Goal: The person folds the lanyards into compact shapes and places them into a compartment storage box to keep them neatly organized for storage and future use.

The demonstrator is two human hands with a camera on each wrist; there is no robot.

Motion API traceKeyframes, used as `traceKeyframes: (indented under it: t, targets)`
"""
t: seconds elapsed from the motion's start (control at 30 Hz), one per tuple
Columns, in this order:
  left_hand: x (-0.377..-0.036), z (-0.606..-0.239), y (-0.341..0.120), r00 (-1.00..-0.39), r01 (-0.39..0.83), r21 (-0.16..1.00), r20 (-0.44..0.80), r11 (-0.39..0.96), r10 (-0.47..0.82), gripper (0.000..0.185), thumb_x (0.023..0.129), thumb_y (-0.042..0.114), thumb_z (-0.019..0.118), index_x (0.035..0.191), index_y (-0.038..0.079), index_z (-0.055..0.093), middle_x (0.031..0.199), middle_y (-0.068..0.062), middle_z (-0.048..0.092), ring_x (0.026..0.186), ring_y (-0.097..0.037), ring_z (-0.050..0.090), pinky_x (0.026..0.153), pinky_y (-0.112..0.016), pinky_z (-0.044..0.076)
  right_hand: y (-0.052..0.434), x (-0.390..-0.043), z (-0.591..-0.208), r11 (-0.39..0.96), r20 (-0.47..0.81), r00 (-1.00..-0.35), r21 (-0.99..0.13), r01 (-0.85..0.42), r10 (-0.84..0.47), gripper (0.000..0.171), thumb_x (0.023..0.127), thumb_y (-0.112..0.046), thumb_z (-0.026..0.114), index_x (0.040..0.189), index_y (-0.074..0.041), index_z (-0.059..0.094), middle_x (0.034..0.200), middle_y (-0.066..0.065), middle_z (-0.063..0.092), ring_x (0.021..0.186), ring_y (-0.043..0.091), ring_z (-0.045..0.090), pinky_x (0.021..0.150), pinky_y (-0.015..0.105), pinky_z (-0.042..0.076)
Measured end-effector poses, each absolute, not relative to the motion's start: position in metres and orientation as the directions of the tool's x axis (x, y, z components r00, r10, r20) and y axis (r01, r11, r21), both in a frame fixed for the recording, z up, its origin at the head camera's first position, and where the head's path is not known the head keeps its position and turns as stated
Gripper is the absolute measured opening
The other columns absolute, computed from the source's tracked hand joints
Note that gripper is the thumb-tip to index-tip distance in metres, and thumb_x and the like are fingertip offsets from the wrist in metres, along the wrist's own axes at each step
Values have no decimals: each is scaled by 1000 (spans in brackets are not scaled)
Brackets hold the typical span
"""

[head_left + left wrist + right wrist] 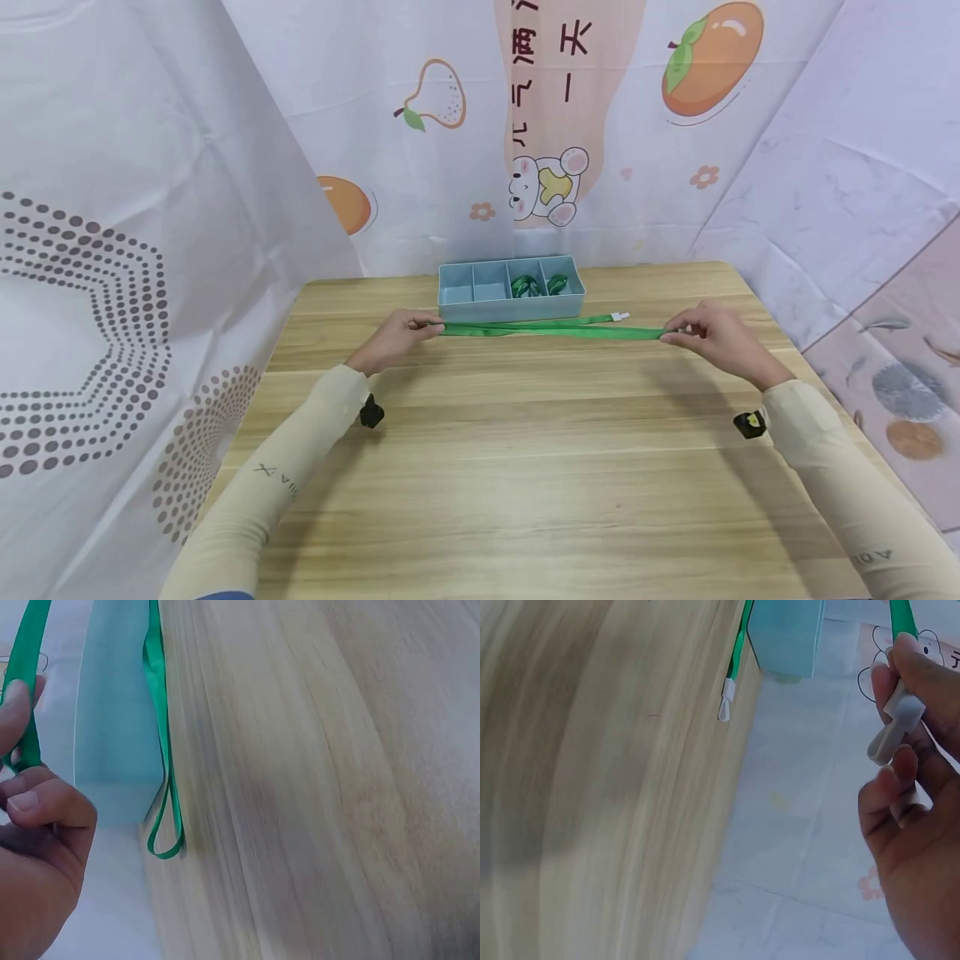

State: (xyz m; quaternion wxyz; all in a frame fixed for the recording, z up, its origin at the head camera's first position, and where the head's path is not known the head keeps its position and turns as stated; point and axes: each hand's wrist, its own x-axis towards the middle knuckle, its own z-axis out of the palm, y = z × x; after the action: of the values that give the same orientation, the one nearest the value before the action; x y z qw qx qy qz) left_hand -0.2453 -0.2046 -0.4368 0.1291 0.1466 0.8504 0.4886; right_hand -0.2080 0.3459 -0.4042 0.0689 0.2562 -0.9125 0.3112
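A green lanyard (600, 332) is stretched level between the two hands, above the table. My left hand (396, 340) pinches one end between thumb and fingers. At the other end my right hand (712, 340) pinches the strap beside its white plastic clip (904, 712), which shows in the right wrist view. A second green lanyard (159, 697) lies on the wooden table along the front of a light blue box (510, 311). Its looped end is at the left, and its white clip (727, 694) points right.
The box has a row of compartments; the two at the right hold coiled dark green straps (526, 286). The wooden table (525, 467) extends toward me. Printed curtains (420, 167) hang behind the table and at both sides.
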Motion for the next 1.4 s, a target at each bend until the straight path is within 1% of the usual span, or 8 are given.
traceKeyframes:
  t: [0.1,0.27,0.5,0.63,0.9,1.07,1.17,1.4]
  targets:
    - [-243,-433,-205,-933,132,872,-51,471,357,29,105,30,63,124,11,74,140,-12,61,119,-31,56,99,-60,46,346,-208,-408,655,229,-860,-567,-499,-456,4,94,-10,77,98,-12,77,78,-2,64,65,12,47,58,27,40]
    - [-243,-429,-202,-922,185,843,-29,505,386,20,101,27,70,112,12,78,111,-13,68,88,-29,52,77,-45,47,345,-206,-412,643,160,-864,-606,-468,-478,7,98,-11,72,102,-14,76,85,-2,68,67,13,49,60,27,42]
    - [-244,-433,-202,-918,171,822,-68,543,392,32,98,39,73,98,7,76,89,-9,55,81,-23,44,70,-37,39,341,-208,-418,656,169,-863,-586,-476,-476,6,99,-11,70,101,-12,76,79,-6,63,66,12,49,59,27,42]
    - [-244,-435,-203,-918,128,836,-103,534,382,45,99,54,64,92,9,66,88,-12,49,79,-23,42,69,-37,37,340,-208,-422,660,202,-863,-571,-488,-463,5,100,-13,70,100,-13,75,81,-5,65,67,12,50,58,27,43]
    - [-245,-436,-203,-930,39,856,-157,515,332,41,104,46,61,92,7,57,88,-8,43,80,-24,40,70,-37,36,336,-207,-423,672,211,-870,-564,-480,-445,8,100,-16,71,100,-10,76,85,-4,68,68,13,52,60,27,44]
    - [-246,-435,-206,-930,50,852,-150,522,334,28,107,30,57,110,7,72,117,-12,61,92,-25,48,77,-39,42,335,-206,-421,678,198,-881,-575,-459,-429,8,100,-16,70,100,-10,76,84,-3,67,67,13,52,58,28,44]
    - [-246,-434,-208,-928,68,847,-140,527,346,27,108,21,55,121,9,75,129,-12,63,79,-20,50,69,-34,45,335,-206,-420,679,194,-887,-581,-448,-420,9,101,-17,69,100,-11,76,84,-3,67,67,14,51,57,28,44]
    - [-244,-436,-217,-937,3,894,-153,448,313,25,104,14,64,126,4,73,99,-29,62,67,-20,47,57,-32,43,336,-207,-421,687,191,-887,-572,-448,-420,10,100,-15,70,101,-8,77,84,-3,67,66,13,51,57,28,43]
